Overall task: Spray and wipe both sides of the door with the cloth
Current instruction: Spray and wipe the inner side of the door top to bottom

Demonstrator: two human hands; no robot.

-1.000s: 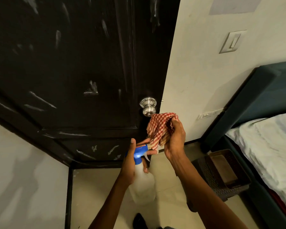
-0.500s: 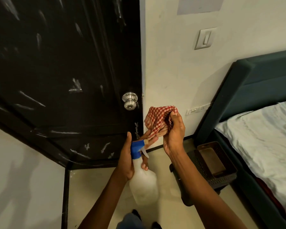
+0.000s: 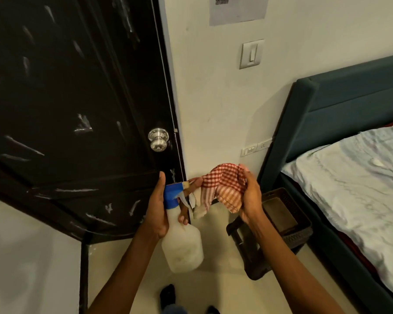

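Glossy black panelled door (image 3: pixel 73 105), streaked white, round metal knob (image 3: pixel 158 138). Left hand (image 3: pixel 161 207) grips translucent spray bottle (image 3: pixel 183 243); right hand (image 3: pixel 250 196) clutches crumpled red-checked woven cloth (image 3: pixel 225 184) beside nozzle.

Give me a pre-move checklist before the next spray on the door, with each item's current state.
1. Spray bottle gripped by left hand: ok.
2. Nozzle aimed at the door: not ok, it points toward the checked cloth.
3. Cloth held in right hand: ok.
4. Cloth clear of the nozzle: not ok, it hangs right beside it.
5. Liquid left in bottle: cannot tell.
6. Door face within view, knob side: ok.
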